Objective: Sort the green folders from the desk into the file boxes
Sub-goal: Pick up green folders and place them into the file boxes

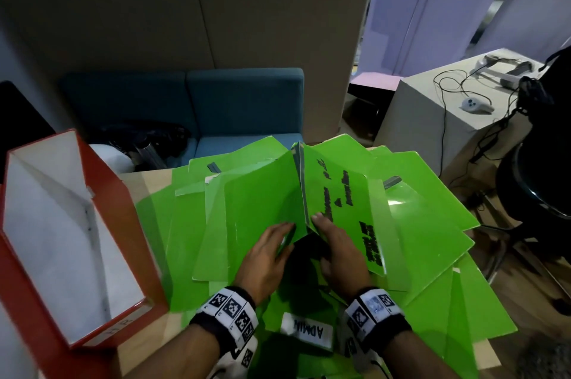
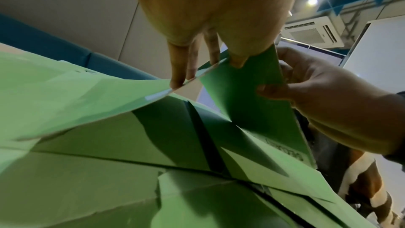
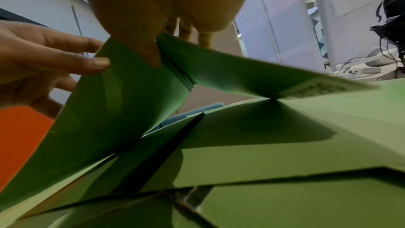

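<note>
Many green folders (image 1: 432,218) lie fanned in a loose pile over the desk. Above the pile, both hands hold one green folder (image 1: 262,212) spread open like a book, spine away from me. My left hand (image 1: 272,249) pinches the near corner of its plain left cover (image 2: 241,93), thumb on the inside, fingers behind. My right hand (image 1: 333,242) pinches the right cover (image 1: 349,208), which bears black handwriting. A red file box (image 1: 105,224) with a white inside and an "HR" label stands empty at the left.
A white "ADMIN" label (image 1: 307,329) shows between my wrists, among the folders. A blue sofa (image 1: 241,100) stands behind the desk. To the right are a white cabinet (image 1: 432,125) with cables and a controller, and a black chair (image 1: 537,187).
</note>
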